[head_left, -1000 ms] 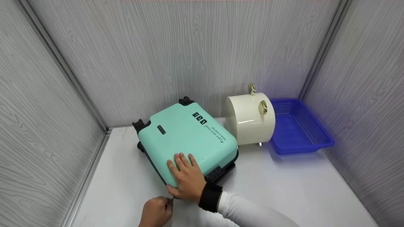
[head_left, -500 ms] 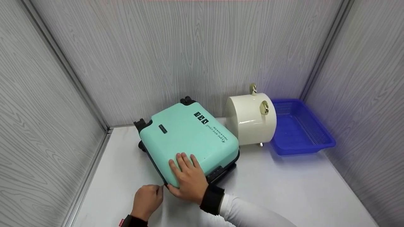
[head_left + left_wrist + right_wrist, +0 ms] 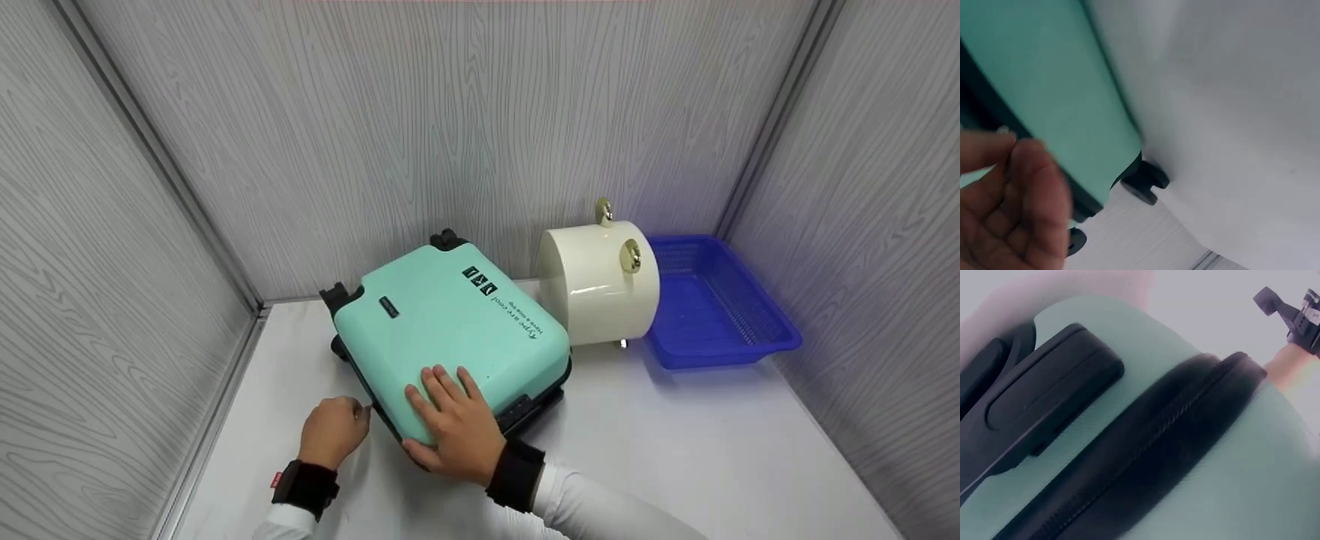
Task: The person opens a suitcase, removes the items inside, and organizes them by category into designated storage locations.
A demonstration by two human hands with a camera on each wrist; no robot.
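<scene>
A mint-green hard suitcase (image 3: 450, 330) lies flat on the white table (image 3: 675, 450), its black wheels (image 3: 335, 294) toward the back wall. My right hand (image 3: 450, 420) presses flat on its lid near the front corner, fingers straight, thumb at the edge. My left hand (image 3: 334, 431) is at the case's left side, fingers curled and pinching at the dark zipper band (image 3: 379, 412). The left wrist view shows the pinching left hand (image 3: 1010, 197) against the green shell (image 3: 1061, 95), with a wheel (image 3: 1145, 183) beyond. The right wrist view shows the black carry handle (image 3: 1044, 399) and zipper seam (image 3: 1157, 455).
A cream cylindrical case (image 3: 600, 285) with gold fittings lies right of the suitcase, almost touching it. A blue mesh basket (image 3: 712, 307) stands in the back right corner. Grey wood-grain walls close in the left, back and right sides.
My left hand has slid from the suitcase's front corner leftward and away along its left side, staying pinched at the zipper band. The right hand has stayed pressed on the lid.
</scene>
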